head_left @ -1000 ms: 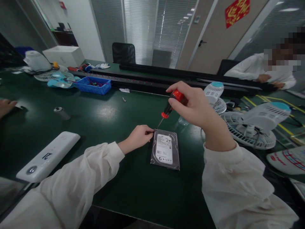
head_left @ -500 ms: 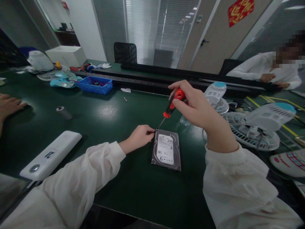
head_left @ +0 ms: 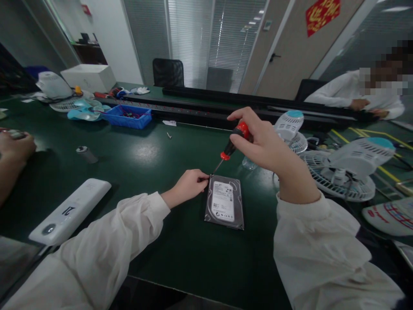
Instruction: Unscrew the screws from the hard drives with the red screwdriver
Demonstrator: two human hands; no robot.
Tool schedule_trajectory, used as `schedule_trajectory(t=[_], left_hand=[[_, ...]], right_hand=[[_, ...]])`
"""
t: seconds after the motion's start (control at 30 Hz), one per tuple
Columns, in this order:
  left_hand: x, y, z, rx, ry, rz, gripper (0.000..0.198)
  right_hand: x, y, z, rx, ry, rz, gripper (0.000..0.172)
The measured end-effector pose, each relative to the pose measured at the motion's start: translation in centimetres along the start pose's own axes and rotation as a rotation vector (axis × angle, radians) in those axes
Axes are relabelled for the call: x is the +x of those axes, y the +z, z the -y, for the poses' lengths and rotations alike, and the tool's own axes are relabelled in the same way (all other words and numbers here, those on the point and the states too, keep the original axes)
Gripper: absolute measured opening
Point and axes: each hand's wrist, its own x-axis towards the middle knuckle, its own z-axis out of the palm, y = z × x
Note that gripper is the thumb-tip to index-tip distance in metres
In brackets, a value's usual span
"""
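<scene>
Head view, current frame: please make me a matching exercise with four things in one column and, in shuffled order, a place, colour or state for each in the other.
Things
1. Screwdriver
2. Hard drive
3. Basket
4. Oblong device

Descriptions
A. White, marked 21
B. Gripped in the right hand
C. Blue and open-topped
D. Lying flat, one corner at the left hand

Pairs: 1-B, 2-D, 3-C, 4-A
</scene>
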Motion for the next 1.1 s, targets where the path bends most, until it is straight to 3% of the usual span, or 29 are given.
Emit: schedule_trajectory(t=[0.17,0.23,0.33,0.43,0.6,0.7,0.83,1.1], left_hand=[[0.0,0.0,-0.1,-0.003,-0.029,-0.007,0.025],[0.0,0.0,0.0,-0.012,-0.036,-0.007,0.025],[0.1,0.1,-0.1,-0.013,-0.043,-0.010,0.025],[0.1,0.1,-0.4,-0.012,-0.055,-0.018,0.025],[0.0,0.0,-0.8,-0.010,-0.072,-0.021,0.026],[0.0,-0.1,-0.8,-0.013,-0.070,-0.016,0.026],[0.0,-0.1,-0.9,-0.012,-0.060,-0.011,0.026],[0.0,-0.2,-0.9,0.001,-0.060,-0.015,0.027]], right_hand=[[0.0,0.0,0.1,-0.108,0.065,-0.047,0.025],[0.0,0.1,-0.2,-0.031,0.026,-0.035,0.019],[0.1,0.3,-0.3,0.103,-0.083,-0.007,0.026],[0.1,0.1,0.2,0.075,-0.106,0.014,0.017],[-0.3,-0.6,1.0,-0.096,0.046,0.039,0.029],[-0.4,-0.6,0.7,-0.023,0.002,0.058,0.023],[-0.1,-0.3,0.4,0.085,-0.069,0.050,0.029],[-0.3,-0.4,0.5,-0.068,0.028,0.036,0.031]])
